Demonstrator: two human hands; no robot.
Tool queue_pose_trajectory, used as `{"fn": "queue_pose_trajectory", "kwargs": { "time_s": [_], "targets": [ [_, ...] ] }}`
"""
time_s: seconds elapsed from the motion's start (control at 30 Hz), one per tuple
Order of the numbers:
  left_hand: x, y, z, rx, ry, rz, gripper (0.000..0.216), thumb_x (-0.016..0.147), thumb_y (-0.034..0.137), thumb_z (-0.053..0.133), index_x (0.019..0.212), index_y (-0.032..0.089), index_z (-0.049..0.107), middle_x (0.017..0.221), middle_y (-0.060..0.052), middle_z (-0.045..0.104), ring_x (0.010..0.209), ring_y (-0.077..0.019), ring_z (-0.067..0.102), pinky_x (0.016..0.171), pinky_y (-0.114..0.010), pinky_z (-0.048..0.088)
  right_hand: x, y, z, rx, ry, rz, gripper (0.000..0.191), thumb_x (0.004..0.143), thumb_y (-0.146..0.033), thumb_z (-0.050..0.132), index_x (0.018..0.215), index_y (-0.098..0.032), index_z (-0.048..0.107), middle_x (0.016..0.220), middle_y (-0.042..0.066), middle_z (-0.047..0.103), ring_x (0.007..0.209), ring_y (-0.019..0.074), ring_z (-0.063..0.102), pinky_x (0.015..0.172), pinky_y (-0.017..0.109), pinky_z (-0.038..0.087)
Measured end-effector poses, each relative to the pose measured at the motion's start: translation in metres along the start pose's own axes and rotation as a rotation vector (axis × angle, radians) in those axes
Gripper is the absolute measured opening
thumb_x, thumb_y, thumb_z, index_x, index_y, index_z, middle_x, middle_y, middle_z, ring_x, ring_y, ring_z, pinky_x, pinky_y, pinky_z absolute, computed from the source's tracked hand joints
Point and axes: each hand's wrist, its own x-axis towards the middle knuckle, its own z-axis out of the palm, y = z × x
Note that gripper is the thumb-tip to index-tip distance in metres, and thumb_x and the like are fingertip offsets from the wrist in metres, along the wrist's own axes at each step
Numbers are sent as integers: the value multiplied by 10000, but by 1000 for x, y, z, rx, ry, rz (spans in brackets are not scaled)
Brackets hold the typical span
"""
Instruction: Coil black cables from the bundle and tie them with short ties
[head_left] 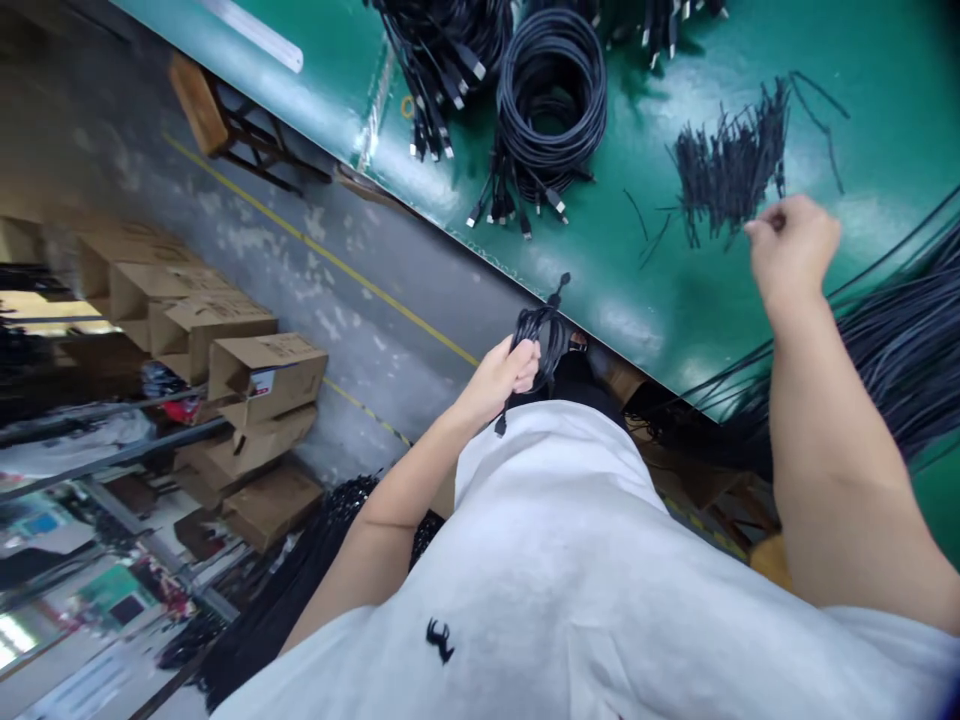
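Observation:
My left hand (501,378) is closed around a coiled black cable (551,345), held in front of my waist just off the table's edge. One connector end of the coil sticks up and another hangs below my fingers. Over the green table, my right hand (795,250) has its fingers pinched together at the near edge of a pile of short black ties (731,165). Whatever may be between those fingertips is too small to make out. A few loose ties (637,213) lie beside the pile.
Stacked cable coils (551,90) and a bundle of cables with plugs (450,60) sit on the green table (637,310). Long loose cables (907,320) drape over its right side. Left are a wooden stool (199,105), cardboard boxes (262,375) and a metal rack (142,535).

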Motion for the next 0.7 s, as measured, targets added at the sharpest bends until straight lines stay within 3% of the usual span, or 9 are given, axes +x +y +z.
{"fn": "queue_pose_trajectory", "kwargs": {
  "time_s": [0.07, 0.13, 0.17, 0.23, 0.3, 0.37, 0.47, 0.6, 0.7],
  "targets": [
    [-3, -1, -2, 29, -61, 38, 395, 878, 541, 607, 823, 162, 508, 575, 87, 340, 456, -18, 277, 445, -145, 255, -49, 0, -10, 208, 52, 47, 269, 922, -310, 573, 1024, -81, 669, 972, 127, 678, 808, 118, 565, 735, 292, 360],
    [-7, -2, -4, 66, -124, 65, 415, 893, 567, 568, 847, 158, 521, 587, 77, 363, 467, -24, 295, 455, -154, 258, -114, -12, -18, 533, -40, 80, 236, 851, -278, 613, 1025, -131, 673, 919, 74, 659, 720, 110, 524, 698, 283, 381],
    [-10, -3, -4, 88, -157, 73, 427, 896, 581, 552, 859, 157, 527, 591, 74, 371, 471, -27, 298, 456, -159, 256, -149, -24, -19, 725, -192, 97, 239, 812, -297, 631, 997, -151, 674, 884, 51, 645, 690, 110, 505, 677, 282, 390],
    [-15, -6, -3, 144, -243, 79, 454, 902, 607, 515, 880, 154, 540, 596, 66, 385, 481, -36, 306, 461, -171, 258, -211, -56, -15, 845, -491, 59, 276, 729, -399, 691, 883, -170, 698, 701, 11, 608, 585, 118, 492, 584, 277, 402],
    [-21, -11, -3, 213, -348, 73, 475, 915, 615, 476, 869, 148, 549, 601, 53, 409, 496, -46, 328, 476, -183, 279, -252, -93, -6, 1013, -661, 83, 301, 693, -457, 698, 807, -180, 676, 607, -17, 547, 530, 102, 446, 531, 256, 375],
    [-26, -17, -6, 246, -412, 54, 476, 932, 605, 441, 849, 148, 543, 600, 45, 422, 496, -51, 339, 479, -192, 286, -268, -126, 2, 1279, -725, 166, 299, 652, -448, 724, 709, -177, 609, 560, -39, 474, 513, 79, 387, 519, 238, 333],
    [-33, -29, -14, 188, -329, 41, 390, 952, 552, 436, 858, 176, 487, 599, 59, 418, 469, -47, 321, 464, -186, 259, -262, -159, 7, 1514, -689, 230, 299, 590, -366, 774, 648, -168, 557, 549, -51, 432, 515, 57, 324, 518, 233, 274],
    [-41, -41, -28, 89, -109, 101, 249, 965, 455, 467, 920, 215, 418, 619, 77, 436, 461, -43, 327, 475, -168, 255, -256, -175, 13, 1475, -631, 156, 275, 612, -357, 755, 768, -161, 641, 611, -44, 495, 538, 61, 330, 530, 238, 260],
    [-47, -45, -38, 69, -38, 158, 197, 970, 416, 470, 1021, 229, 431, 637, 81, 438, 468, -47, 326, 489, -174, 262, -261, -182, 18, 1339, -641, 3, 224, 695, -370, 700, 781, -170, 646, 636, -35, 530, 572, 81, 385, 558, 244, 301]
  ]
}}
